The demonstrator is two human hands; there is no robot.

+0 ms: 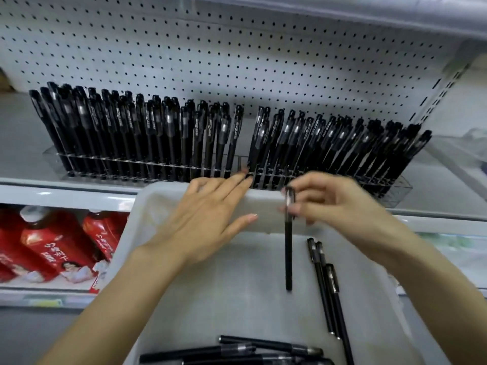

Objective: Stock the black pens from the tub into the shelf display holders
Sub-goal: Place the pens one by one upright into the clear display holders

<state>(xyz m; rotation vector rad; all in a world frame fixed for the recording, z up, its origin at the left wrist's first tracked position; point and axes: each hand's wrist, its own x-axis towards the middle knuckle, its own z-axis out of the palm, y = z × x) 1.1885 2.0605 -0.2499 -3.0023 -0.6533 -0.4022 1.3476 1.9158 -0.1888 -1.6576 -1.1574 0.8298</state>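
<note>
A white tub (147, 204) sits below the shelf with several loose black pens (325, 288) lying in it, some along the near edge. My right hand (340, 204) pinches one black pen (288, 248) by its cap end, the pen hanging upright over the tub. My left hand (208, 214) is stretched out with straight fingers, its fingertips touching the front of the clear display holder (147, 167). The holder runs along the shelf and is packed with upright black pens (163, 130); a narrow gap shows near its middle, just above my left fingertips.
A white pegboard (237, 61) backs the shelf. Red bottles (55, 246) lie on the lower shelf at left. A second clear holder end (400, 191) juts out at right, beside a clear tray (458, 159).
</note>
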